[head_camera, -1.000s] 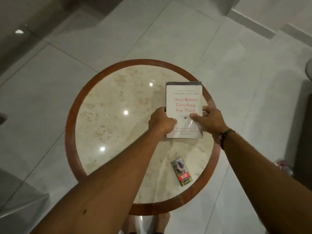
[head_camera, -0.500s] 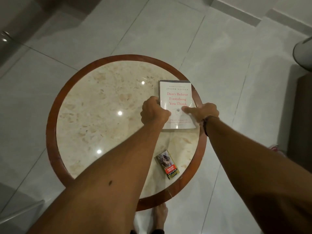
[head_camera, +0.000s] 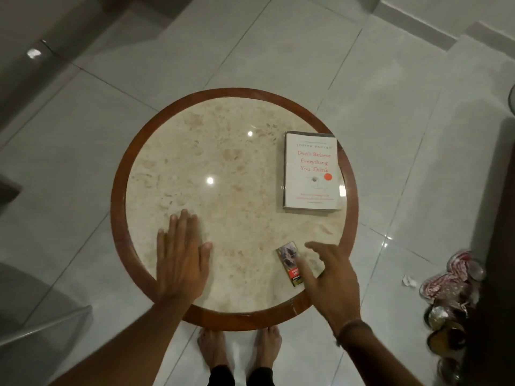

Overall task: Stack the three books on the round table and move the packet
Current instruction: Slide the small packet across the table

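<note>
A stack of books (head_camera: 311, 174) lies at the right side of the round table (head_camera: 119, 190); the top one is white with red title text, and darker edges show beneath it. A small dark packet (head_camera: 288, 259) with a red label lies near the front right rim. My right hand (head_camera: 331, 277) hovers over the packet's right side with fingers spread, its thumb across the packet's lower part. My left hand (head_camera: 181, 260) rests flat, palm down, on the marble top at the front left, holding nothing.
The table has a beige marble top and a brown wooden rim. My bare feet (head_camera: 239, 346) stand on the white tiled floor just before it. Crumpled wrappers and round tins (head_camera: 451, 302) lie on the floor at the right, beside dark furniture.
Both hands have let go of the book stack and drawn back toward me. The left now lies flat on the table; the right has dropped to the packet.
</note>
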Demonstrator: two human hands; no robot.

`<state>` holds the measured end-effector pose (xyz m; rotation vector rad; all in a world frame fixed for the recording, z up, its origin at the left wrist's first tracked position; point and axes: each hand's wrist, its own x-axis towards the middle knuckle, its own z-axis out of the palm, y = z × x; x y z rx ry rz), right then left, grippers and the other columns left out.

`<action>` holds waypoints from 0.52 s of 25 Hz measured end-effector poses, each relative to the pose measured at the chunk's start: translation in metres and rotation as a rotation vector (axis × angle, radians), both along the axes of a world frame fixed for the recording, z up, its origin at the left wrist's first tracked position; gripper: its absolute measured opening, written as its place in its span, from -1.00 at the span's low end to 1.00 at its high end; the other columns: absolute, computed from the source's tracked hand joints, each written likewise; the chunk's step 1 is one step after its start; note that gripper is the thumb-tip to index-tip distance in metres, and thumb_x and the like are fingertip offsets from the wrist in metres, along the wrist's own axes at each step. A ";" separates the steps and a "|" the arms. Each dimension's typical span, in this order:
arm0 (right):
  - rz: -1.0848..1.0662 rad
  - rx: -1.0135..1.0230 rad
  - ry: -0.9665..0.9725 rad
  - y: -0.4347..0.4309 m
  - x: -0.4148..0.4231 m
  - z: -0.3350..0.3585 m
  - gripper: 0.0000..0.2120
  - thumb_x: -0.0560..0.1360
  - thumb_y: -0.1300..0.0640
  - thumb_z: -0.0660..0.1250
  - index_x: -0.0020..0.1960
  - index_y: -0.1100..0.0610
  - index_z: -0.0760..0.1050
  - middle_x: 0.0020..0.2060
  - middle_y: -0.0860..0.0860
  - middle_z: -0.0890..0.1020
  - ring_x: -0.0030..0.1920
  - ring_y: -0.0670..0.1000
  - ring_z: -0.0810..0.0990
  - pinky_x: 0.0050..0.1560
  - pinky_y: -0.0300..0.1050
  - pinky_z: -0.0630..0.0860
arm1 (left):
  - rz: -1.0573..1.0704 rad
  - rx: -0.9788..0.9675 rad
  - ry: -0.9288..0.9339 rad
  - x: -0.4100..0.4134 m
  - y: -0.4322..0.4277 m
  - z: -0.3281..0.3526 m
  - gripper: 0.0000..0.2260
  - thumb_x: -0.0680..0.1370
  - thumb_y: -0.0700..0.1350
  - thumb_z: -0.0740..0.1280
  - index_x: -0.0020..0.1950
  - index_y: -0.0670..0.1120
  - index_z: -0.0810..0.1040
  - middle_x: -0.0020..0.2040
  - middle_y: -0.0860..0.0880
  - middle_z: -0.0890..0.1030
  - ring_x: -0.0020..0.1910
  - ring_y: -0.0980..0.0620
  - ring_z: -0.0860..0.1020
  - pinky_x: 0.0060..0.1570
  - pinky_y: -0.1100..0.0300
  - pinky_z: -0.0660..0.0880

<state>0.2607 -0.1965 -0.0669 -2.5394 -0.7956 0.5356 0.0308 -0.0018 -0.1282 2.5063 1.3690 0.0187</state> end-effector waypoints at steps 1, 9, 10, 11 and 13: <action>0.065 -0.061 -0.010 -0.003 -0.013 -0.007 -0.55 0.53 -0.32 0.38 0.31 -0.12 0.60 0.20 -0.16 0.65 0.14 -0.10 0.59 0.04 -0.16 0.61 | 0.009 -0.016 0.054 -0.019 -0.001 -0.008 -0.38 0.73 0.13 0.05 0.72 -0.18 0.16 0.73 -0.25 0.23 0.73 -0.27 0.18 0.66 -0.36 0.18; 0.122 -0.069 -0.063 0.014 -0.047 -0.036 -0.54 0.45 -0.07 0.58 0.33 -0.04 0.66 0.11 -0.03 0.68 0.03 0.00 0.59 -0.08 -0.12 0.61 | 0.027 0.000 0.052 -0.037 -0.004 -0.031 -0.38 0.74 0.14 -0.09 0.77 -0.09 -0.02 0.79 -0.15 0.05 0.78 -0.16 0.02 0.71 -0.29 0.07; 0.162 -0.036 -0.062 0.033 -0.049 -0.038 -0.56 0.46 -0.07 0.57 0.32 -0.03 0.67 0.10 -0.02 0.69 0.02 -0.01 0.60 -0.08 -0.13 0.59 | 0.033 0.003 0.040 -0.039 -0.005 -0.033 -0.38 0.74 0.13 -0.07 0.77 -0.08 -0.03 0.79 -0.14 0.04 0.78 -0.14 0.00 0.71 -0.29 0.07; 0.208 -0.010 -0.064 0.056 -0.051 -0.040 -0.57 0.48 -0.09 0.54 0.32 -0.01 0.66 0.11 -0.02 0.69 0.01 -0.02 0.60 -0.07 -0.15 0.57 | 0.038 0.001 0.029 -0.041 -0.005 -0.034 -0.38 0.74 0.13 -0.05 0.77 -0.07 -0.04 0.80 -0.13 0.03 0.78 -0.13 -0.01 0.71 -0.29 0.07; 0.295 0.013 -0.077 0.116 -0.054 -0.041 -0.57 0.51 -0.14 0.48 0.34 -0.01 0.66 0.10 -0.02 0.69 0.01 -0.03 0.59 -0.04 -0.20 0.53 | 0.042 -0.008 0.018 -0.041 -0.004 -0.033 -0.38 0.74 0.14 -0.05 0.77 -0.07 -0.03 0.80 -0.12 0.03 0.78 -0.13 -0.01 0.71 -0.30 0.10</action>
